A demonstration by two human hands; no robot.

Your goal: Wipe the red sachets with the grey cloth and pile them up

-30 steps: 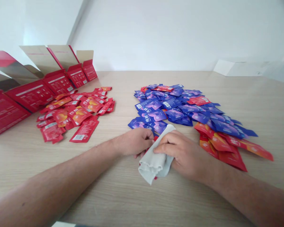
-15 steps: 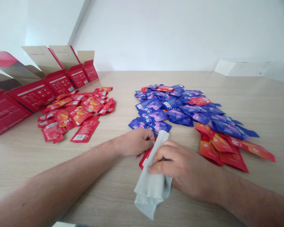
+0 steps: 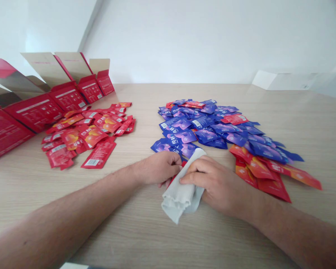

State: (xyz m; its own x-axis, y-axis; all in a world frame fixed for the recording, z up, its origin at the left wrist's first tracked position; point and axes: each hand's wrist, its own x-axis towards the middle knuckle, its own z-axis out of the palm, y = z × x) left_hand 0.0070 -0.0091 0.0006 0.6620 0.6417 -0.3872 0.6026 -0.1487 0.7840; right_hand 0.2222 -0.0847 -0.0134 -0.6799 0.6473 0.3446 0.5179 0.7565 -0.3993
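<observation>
My left hand is closed at the middle of the table, its fingertips on a red sachet that is mostly covered. A folded white cloth is pinched in my right hand and lies over that sachet. Just beyond my hands spreads a pile of blue-purple sachets with a few red ones among them. Several red-orange sachets lie to the right of my right hand, partly under the blue ones.
At the left is another pile of red sachets. Behind it stands a row of red cardboard boxes with raised flaps. A white box rests at the back right of the wooden table, against the white wall.
My right hand has moved the white cloth a little up and right, and its lower end has drawn up. The red sachet is now more covered. My left hand has hardly moved.
</observation>
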